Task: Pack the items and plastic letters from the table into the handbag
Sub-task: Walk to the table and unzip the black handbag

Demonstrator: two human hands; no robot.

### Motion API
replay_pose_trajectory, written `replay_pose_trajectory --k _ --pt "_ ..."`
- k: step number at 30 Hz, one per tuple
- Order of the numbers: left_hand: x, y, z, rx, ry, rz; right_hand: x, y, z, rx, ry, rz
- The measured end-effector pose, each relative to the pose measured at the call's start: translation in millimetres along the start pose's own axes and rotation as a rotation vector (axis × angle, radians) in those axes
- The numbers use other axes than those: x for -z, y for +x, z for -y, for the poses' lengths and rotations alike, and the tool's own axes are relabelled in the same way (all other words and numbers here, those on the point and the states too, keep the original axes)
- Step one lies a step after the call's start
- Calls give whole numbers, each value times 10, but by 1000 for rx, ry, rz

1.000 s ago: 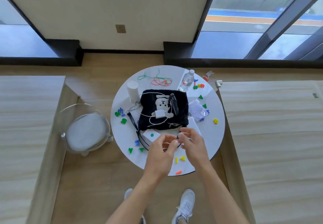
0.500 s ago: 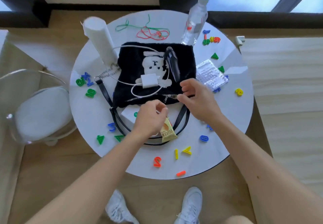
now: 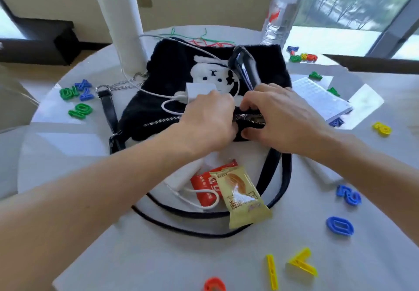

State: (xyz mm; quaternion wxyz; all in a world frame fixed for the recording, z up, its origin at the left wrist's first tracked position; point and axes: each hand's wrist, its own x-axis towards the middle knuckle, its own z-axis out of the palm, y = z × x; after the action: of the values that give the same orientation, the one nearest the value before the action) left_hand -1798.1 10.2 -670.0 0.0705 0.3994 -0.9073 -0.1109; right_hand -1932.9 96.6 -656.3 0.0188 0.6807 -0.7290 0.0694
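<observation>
At the far left of the round bench lie green and blue plastic letters, none of them packed so far. Beside them stands a tall white roll, and a chain and black strap run to the furry black handbag, which lies flat mid-bench with a white charger and its cable on top.

The left hand has come forward from above the snack packets and now rests on the bag's near edge, fingers curled over the zipper line; whether it pinches fabric I cannot tell. The zipper shows partly parted between the hands. The right hand, half a second ago only touching that edge, is now clamped on the bag's mouth beside the zipper pull. This suggests the opening step is under way and packing proper has not begun.

Nearer, a red packet and a beige snack packet wait inside the strap loop. Rightwards sit a black phone on the bag, a water bottle, a clear pouch, and more letters.
</observation>
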Motion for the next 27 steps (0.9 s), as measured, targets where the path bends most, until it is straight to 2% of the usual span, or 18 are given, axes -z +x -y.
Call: replay_pose_trajectory --k 6,16,27 --pt "49 -81 48 5 -112 8 33 106 70 -63 120 67" --pt "-95 -141 -21 -72 -375 -129 -34 127 -157 -68 373 -54" --pt "-18 -110 179 -86 -425 -179 -20 122 -192 -35 395 -63"
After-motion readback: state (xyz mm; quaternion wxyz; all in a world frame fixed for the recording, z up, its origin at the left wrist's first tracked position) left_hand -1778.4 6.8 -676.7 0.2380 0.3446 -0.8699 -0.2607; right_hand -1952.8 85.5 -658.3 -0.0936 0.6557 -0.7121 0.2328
